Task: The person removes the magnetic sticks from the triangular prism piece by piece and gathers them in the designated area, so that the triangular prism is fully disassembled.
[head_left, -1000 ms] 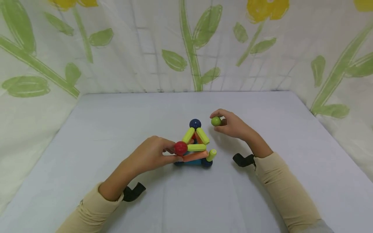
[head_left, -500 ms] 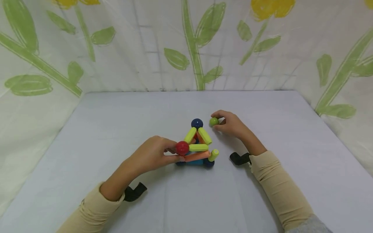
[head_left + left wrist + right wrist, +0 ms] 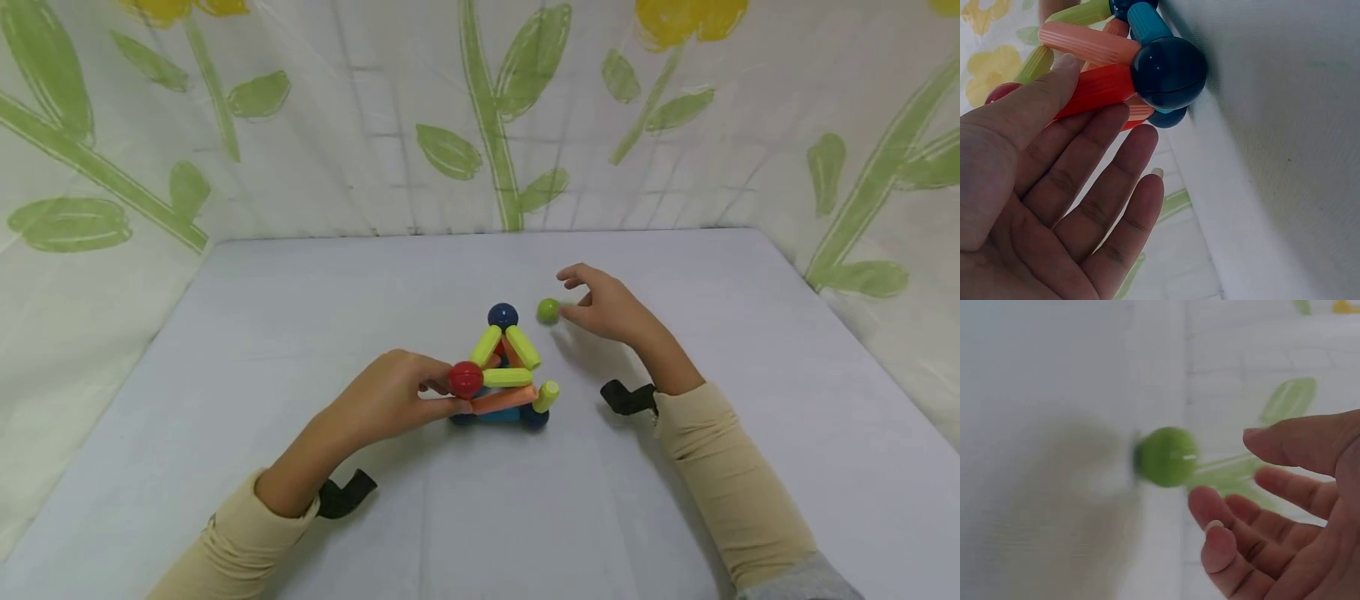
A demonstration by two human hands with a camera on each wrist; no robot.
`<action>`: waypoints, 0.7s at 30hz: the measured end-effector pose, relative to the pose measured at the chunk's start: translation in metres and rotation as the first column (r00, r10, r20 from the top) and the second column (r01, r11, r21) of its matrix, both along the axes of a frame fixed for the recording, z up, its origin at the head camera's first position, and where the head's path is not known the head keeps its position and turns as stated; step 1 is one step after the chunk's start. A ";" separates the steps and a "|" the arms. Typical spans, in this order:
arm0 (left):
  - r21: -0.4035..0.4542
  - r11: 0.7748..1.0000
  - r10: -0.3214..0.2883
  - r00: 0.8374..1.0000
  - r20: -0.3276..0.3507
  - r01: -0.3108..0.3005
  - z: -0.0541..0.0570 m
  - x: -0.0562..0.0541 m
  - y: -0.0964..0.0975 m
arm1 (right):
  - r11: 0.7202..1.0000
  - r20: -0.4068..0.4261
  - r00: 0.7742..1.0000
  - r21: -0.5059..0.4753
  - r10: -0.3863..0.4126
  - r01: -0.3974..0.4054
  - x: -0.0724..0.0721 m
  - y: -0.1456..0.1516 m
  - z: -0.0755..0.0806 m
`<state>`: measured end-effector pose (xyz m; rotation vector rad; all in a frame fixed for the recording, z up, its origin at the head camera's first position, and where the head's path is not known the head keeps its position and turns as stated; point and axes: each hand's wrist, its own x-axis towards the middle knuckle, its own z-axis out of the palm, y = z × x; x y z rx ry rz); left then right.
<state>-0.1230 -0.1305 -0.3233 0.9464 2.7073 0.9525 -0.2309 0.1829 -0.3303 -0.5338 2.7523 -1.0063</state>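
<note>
Just right of centre on the worktop [image 3: 675,275], a green ball [image 3: 548,311] is sitting on its own, on the far right side of a rod-and-ball frame [image 3: 507,378]. Right grip [image 3: 609,307]: released, fingers holding nothing. Thumb tip is looking very close to the ball in the head view; the right wrist view is showing a gap. Left grip [image 3: 397,396]: grasping the frame by its left side, beside the red ball [image 3: 467,379], thumb lying against the rods. A dark blue ball [image 3: 502,316] is topping the frame; at its near right corner a short yellow-green rod [image 3: 547,396] is leaning from a lower dark blue ball [image 3: 535,416], upper end bare. Judging the step: left is steadying while right is working loosely around the green ball. Done well, the left is pinching firmly but not squeezing, since rods meeting only at balls are probably parting under a sideways tug. The right is best staying clear of the ball's flank, a brush there likely setting it rolling; any fresh hold should be closing evenly from both sides at mid-height, with knuckles passing wide of the top ball.
</note>
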 end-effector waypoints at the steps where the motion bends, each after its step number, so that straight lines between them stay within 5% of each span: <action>1: 0.001 1.000 0.001 1.000 0.002 -0.001 0.000 0.000 0.000 | 1.000 -0.009 1.000 0.001 0.019 -0.019 0.003 0.001 0.006; 9: 0.011 1.000 -0.008 1.000 0.001 0.008 0.000 -0.002 -0.001 | 0.968 0.021 0.970 -0.078 0.241 -0.238 0.041 -0.010 0.049; 15: 0.018 1.000 -0.009 1.000 0.008 0.009 0.002 -0.002 -0.001 | 0.969 -0.016 0.969 0.003 0.246 -0.246 0.066 -0.037 0.052; 21: 0.023 1.000 -0.009 1.000 0.002 0.009 0.000 -0.001 -0.001 | 0.956 -0.099 0.951 0.039 0.295 -0.292 0.070 -0.041 0.050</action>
